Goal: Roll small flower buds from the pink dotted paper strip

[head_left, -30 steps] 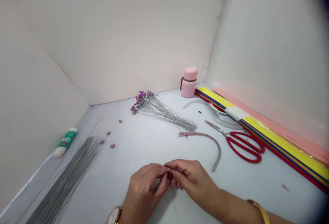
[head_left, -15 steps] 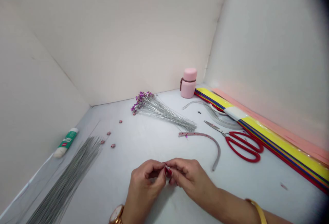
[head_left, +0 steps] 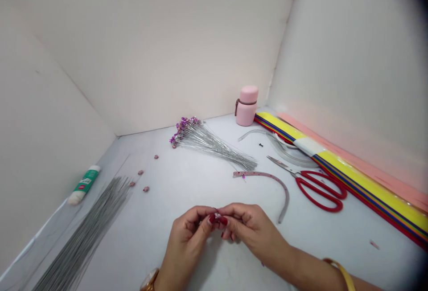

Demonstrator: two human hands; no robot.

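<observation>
Near the front of the table, my left hand point(head_left: 189, 233) and my right hand point(head_left: 249, 226) meet fingertip to fingertip. Both pinch one small pale, shiny piece point(head_left: 217, 215), mostly covered by my fingers, so its exact kind is unclear. A curved translucent strip with red dots point(head_left: 276, 179) lies just beyond my right hand. To the left are several small pinkish star-like pieces point(head_left: 146, 189). Further back rests a bundle of thin silvery wires point(head_left: 217, 146) tipped with purple and pink pieces point(head_left: 183, 126).
Red-handled scissors point(head_left: 321, 189) lie right of the strip. Clear tubing point(head_left: 287, 155) curls behind them, beside a stack of coloured sheets point(head_left: 354, 170). A pink flask point(head_left: 246, 106) stands at the back. On the left are loose grey wires point(head_left: 83, 233) and a green-and-white glue stick point(head_left: 85, 184).
My fingers have shifted slightly around the small piece, showing a little more of it. Both hands stay together in about the same place. The camera view has moved slightly.
</observation>
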